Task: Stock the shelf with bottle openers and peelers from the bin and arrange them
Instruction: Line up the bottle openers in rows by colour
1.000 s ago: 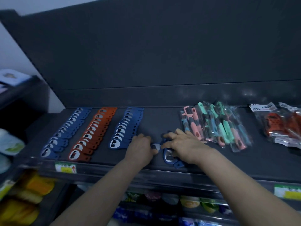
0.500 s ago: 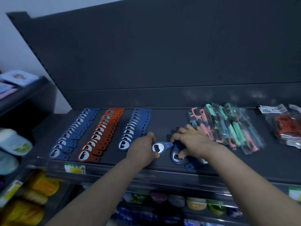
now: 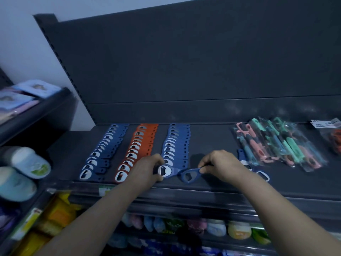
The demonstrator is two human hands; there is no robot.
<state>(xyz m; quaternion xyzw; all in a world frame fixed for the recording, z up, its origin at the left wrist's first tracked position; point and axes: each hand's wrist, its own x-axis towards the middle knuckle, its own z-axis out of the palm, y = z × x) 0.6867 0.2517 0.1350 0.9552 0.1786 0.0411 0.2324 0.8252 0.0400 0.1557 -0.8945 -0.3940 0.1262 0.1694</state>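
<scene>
Half a second ago my right hand [image 3: 223,165] lay on the loose pile of blue openers. Now it has come away to the left with one of them pinched by the handle tip between thumb and fingers. That leaves the loose openers [image 3: 246,160] uncovered beside my right wrist, just in front of the bagged peelers [image 3: 276,143]. My left hand [image 3: 147,170] has slid too: its fingers curl round the front opener [image 3: 165,171] and hold it at the near end of the third row [image 3: 177,143], close to the shelf's [image 3: 212,137] front lip. I judge that piece to be nearly in place, with the next one ready to follow, so this row is growing towards me one opener at a time.

The front opener lies with its long axis across the shelf. Its metal-ringed head points left under my fingers and its handle runs right, the same way as the pieces in the blue row [image 3: 103,154] and the orange row [image 3: 136,150]. The second opener [image 3: 190,175] is skewed: its head dips down and left towards the first one's handle, and its handle rises right into my grip. Whether the two touch, I cannot tell. It needs turning level before it goes down.
</scene>
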